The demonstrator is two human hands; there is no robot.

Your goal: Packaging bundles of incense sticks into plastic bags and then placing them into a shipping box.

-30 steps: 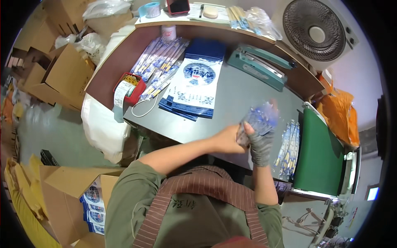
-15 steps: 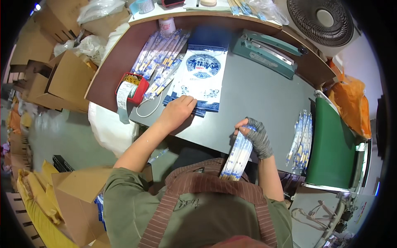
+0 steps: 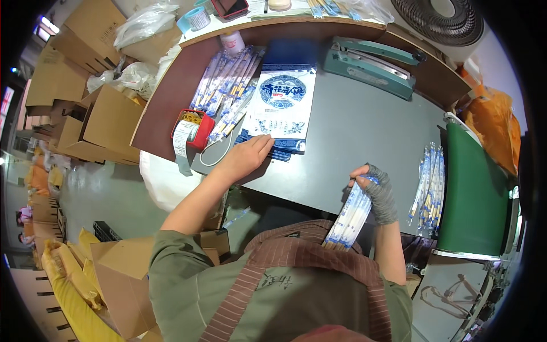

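Observation:
My left hand [image 3: 249,157] rests on the lower left edge of a stack of white and blue printed plastic bags [image 3: 279,111], fingers stretched out over it; the thumb is mostly hidden. My right hand [image 3: 376,191], in a grey fingerless glove, is closed around the upper end of a bundle of wrapped chopsticks [image 3: 348,218]. That bundle slants down toward my apron, just off the table's near edge. More wrapped chopsticks [image 3: 225,82] lie heaped left of the bags. Another pile of wrapped chopsticks [image 3: 428,188] lies at the table's right side.
A green bag sealer [image 3: 370,71] stands at the back of the grey table [image 3: 342,131]. Left of the bags is a red box [image 3: 200,134] with rubber bands and a label roll. A green panel [image 3: 476,194] borders the right, and cardboard boxes [image 3: 114,122] crowd the left. A fan [image 3: 441,17] sits far right.
The whole view has shifted, so the table and hands appear further right. My left hand stays at the bags' lower edge, and my right hand keeps its hold on the chopsticks.

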